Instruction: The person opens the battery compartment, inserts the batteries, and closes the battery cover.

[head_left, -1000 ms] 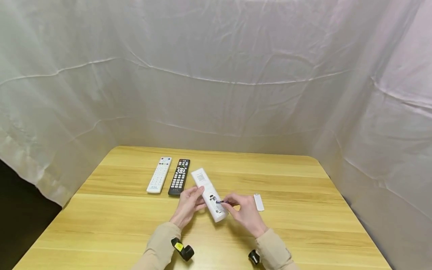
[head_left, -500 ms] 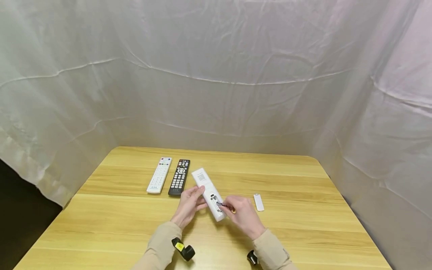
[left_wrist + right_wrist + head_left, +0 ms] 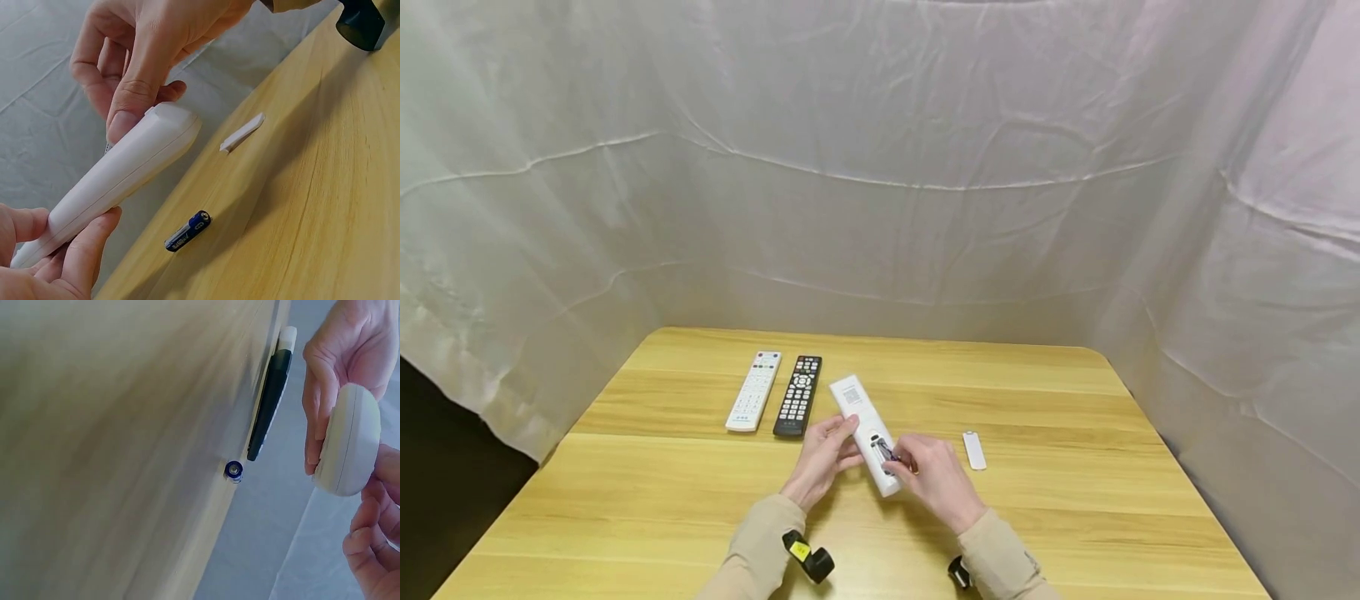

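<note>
My left hand (image 3: 820, 462) grips a white remote control (image 3: 856, 407) around its middle, its back turned up and its battery compartment uncovered. At that compartment the thumb and fingers of my right hand (image 3: 940, 483) pinch a dark battery (image 3: 887, 451), tilted partly into the slot. In the left wrist view the right thumb lies against the back of the remote, where its body hides the battery. A second, blue battery (image 3: 187, 231) lies on the table below the remote. The right wrist view shows that battery (image 3: 233, 470) end-on.
On the wooden table (image 3: 1075, 517) a white remote (image 3: 754, 392) and a black remote (image 3: 798, 396) lie side by side, left of my hands. The small white battery cover (image 3: 974, 450) lies to the right. Grey curtains (image 3: 880, 208) surround the table.
My right hand has shifted slightly left and tipped the battery from crosswise toward lying along the compartment. The held remote has barely moved.
</note>
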`<state>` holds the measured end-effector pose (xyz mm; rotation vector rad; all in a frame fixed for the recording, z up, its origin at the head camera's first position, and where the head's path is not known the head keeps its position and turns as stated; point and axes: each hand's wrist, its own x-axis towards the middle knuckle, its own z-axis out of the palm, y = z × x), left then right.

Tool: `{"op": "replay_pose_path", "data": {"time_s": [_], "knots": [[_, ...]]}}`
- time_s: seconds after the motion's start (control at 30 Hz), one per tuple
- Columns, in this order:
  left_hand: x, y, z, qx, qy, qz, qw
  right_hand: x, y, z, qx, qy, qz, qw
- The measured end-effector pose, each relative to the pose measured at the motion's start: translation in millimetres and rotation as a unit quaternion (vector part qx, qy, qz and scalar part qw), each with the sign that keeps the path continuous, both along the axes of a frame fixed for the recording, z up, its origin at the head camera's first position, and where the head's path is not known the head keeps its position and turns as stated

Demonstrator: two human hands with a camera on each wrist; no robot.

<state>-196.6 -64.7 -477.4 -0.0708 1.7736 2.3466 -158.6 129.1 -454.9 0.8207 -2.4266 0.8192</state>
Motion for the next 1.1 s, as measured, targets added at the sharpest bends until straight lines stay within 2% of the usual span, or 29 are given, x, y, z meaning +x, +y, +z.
{"op": "replay_pose_path", "data": {"time_s": [0.1,0.2,0.33,0.5,0.83,1.1], "knots": [[0.6,-0.9,1.0,-0.004,0.000,-0.003,1.0000,-1.6,0.2,-1.4,-0.016,-0.042,0.009,0.999],[1.7,-1.5,1.9,-0.011,0.001,-0.007,0.9999,-3.3,1.8,-2.8,-0.036,-0.102,0.018,0.994],[3.0,-2.2,3.9,-0.020,0.005,-0.015,0.9997,-4.9,4.6,-3.7,-0.059,-0.176,0.026,0.982],[3.3,-3.3,6.6,-0.025,0.006,-0.027,0.9993,-6.9,7.2,-4.7,-0.085,-0.243,0.045,0.965],[0.0,-5.0,5.0,-0.012,0.011,-0.049,0.9987,-8.5,7.3,-4.0,-0.139,-0.343,0.070,0.926],[1.5,-4.7,7.5,-0.017,0.012,-0.048,0.9987,-9.5,6.3,-4.9,-0.191,-0.382,0.078,0.901]]}}
